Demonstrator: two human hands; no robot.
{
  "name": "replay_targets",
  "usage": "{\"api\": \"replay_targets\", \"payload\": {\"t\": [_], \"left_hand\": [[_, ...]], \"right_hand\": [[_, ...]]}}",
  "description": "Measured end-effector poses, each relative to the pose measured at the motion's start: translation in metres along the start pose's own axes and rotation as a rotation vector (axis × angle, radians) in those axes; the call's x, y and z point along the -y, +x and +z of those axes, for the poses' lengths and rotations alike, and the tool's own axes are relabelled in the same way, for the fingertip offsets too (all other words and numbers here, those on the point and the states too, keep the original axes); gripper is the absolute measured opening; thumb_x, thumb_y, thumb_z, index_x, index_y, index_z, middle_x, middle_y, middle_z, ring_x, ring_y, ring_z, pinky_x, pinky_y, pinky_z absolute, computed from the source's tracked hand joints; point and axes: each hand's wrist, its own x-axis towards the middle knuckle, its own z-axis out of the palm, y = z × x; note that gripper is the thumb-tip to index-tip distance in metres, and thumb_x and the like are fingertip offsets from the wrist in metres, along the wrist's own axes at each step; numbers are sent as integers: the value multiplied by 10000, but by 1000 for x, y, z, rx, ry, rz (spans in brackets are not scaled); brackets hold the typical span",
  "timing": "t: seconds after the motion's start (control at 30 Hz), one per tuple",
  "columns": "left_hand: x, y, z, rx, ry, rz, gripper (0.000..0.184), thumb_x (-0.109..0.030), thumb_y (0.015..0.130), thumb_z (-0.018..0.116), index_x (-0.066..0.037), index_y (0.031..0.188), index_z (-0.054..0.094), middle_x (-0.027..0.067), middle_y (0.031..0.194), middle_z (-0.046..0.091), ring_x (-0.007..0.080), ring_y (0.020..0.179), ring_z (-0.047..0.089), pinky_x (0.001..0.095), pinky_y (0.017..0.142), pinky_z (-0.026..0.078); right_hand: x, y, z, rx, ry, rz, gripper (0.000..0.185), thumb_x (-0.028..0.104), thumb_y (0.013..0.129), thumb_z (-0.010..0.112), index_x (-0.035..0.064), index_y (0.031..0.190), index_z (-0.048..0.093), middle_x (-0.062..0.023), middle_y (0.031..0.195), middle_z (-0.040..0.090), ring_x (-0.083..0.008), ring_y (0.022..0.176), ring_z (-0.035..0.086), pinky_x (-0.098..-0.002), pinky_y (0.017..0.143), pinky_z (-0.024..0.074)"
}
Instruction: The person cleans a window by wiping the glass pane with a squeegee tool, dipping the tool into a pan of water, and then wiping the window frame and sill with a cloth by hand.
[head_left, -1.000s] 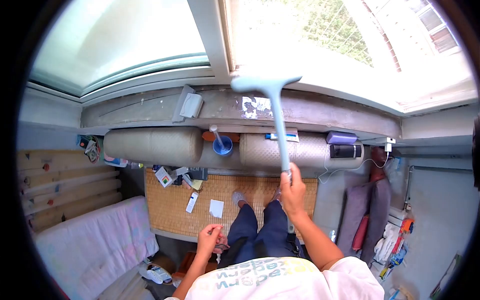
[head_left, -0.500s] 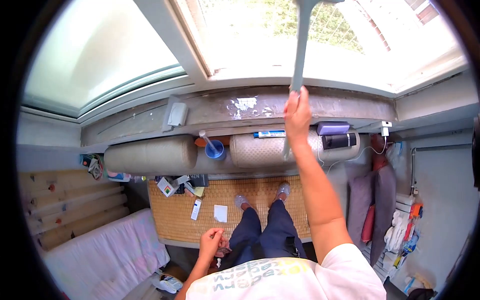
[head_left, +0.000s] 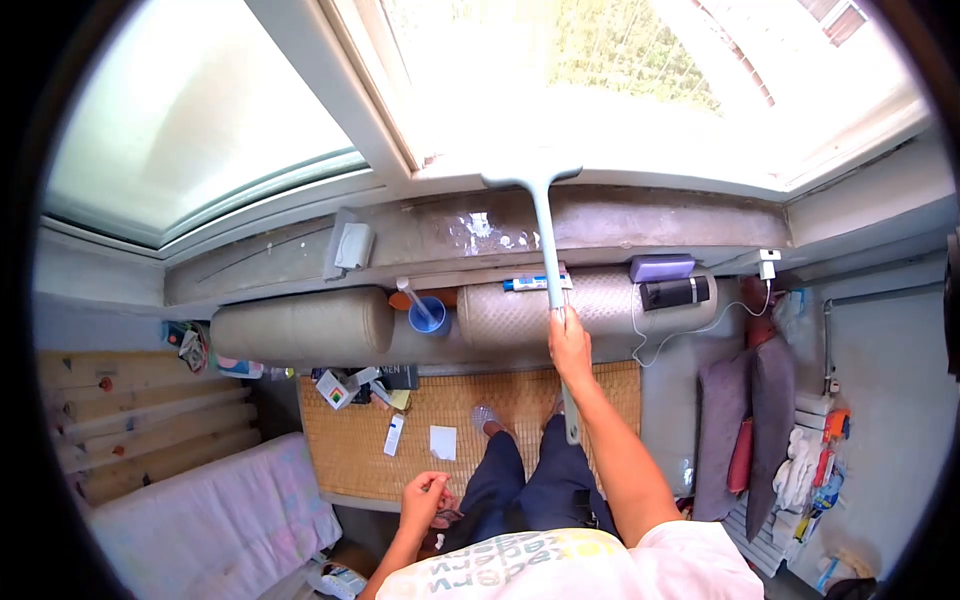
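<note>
My right hand [head_left: 571, 348] is wrapped round the handle of a light grey window squeegee [head_left: 545, 230]. Its T-shaped head lies across the lower edge of the bright window opening, and the handle's end hangs below my fist. Down by my left thigh, my left hand [head_left: 424, 502] is closed with the fingertips together; whatever it may hold is too small or hidden to name. Just behind the squeegee handle, a blue-and-white tube [head_left: 530, 284] rests on a beige bolster [head_left: 490, 310].
Along the ledge are a white box-like object [head_left: 352, 246], a purple case [head_left: 661, 268] and a black object [head_left: 675, 293] near a white cable. A blue cup [head_left: 428, 316] sits between the bolsters. Papers and small boxes lie on the woven mat [head_left: 350, 450]. Grey cushions [head_left: 770, 430] stand at right.
My right hand has drawn the squeegee down and toward me, from high in the window opening to its lower edge. My left hand has barely moved.
</note>
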Motion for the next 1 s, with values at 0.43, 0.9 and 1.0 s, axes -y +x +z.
{"api": "replay_targets", "payload": {"t": [0.43, 0.9, 1.0], "left_hand": [[-31, -16, 6, 99, -35, 283, 162, -156, 808, 524, -12, 850, 586, 32, 611, 546, 66, 503, 501, 172, 452, 396], [-35, -11, -12, 70, 7, 295, 166, -170, 807, 532, -17, 842, 587, 32, 599, 551, 74, 482, 520, 180, 441, 415], [-29, -6, -14, 77, -20, 233, 169, -173, 806, 534, -15, 839, 585, 33, 600, 552, 75, 484, 522, 183, 442, 418]], "right_hand": [[198, -53, -118, -415, 115, -656, 235, 246, 867, 413, 34, 945, 476, -113, 525, 453, -204, 436, 473, -329, 422, 359], [275, 20, -115, -449, 208, -563, 347, 352, 862, 366, 41, 968, 481, -176, 648, 539, -342, 618, 553, -387, 535, 402], [197, 41, -73, -421, 124, -504, 328, 325, 855, 379, 51, 1008, 475, -201, 736, 555, -398, 724, 530, -431, 603, 406]]}}
